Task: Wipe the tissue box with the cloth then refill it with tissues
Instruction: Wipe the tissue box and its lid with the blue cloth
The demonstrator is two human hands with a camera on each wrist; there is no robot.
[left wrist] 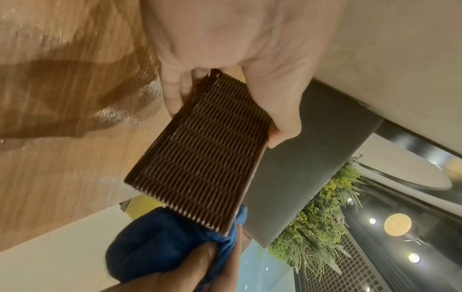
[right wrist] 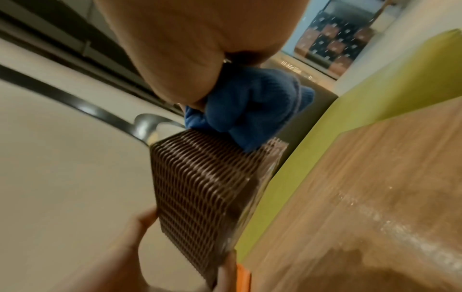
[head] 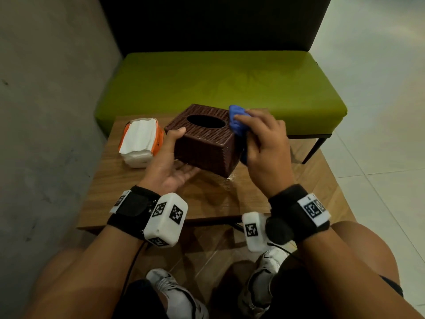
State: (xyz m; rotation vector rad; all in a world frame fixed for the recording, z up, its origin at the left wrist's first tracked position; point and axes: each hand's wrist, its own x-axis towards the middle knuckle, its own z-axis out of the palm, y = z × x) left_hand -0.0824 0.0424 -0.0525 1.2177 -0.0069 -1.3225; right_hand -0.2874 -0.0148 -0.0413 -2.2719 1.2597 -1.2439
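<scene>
A dark brown woven tissue box (head: 202,143) with an oval top opening is held tilted just above the wooden table (head: 128,194). My left hand (head: 171,162) grips its left end, thumb on the top edge and fingers underneath. In the left wrist view the box (left wrist: 202,158) runs away from the palm. My right hand (head: 262,139) holds a bunched blue cloth (head: 238,122) against the box's right end. The right wrist view shows the cloth (right wrist: 250,110) pressed onto the box (right wrist: 205,189). An orange-and-white pack of tissues (head: 141,141) lies left of the box.
A green padded bench (head: 230,84) with a dark backrest stands right behind the table. A grey wall (head: 46,111) closes the left side. Pale floor tiles (head: 379,134) spread to the right. My knees and shoes sit below the table's near edge.
</scene>
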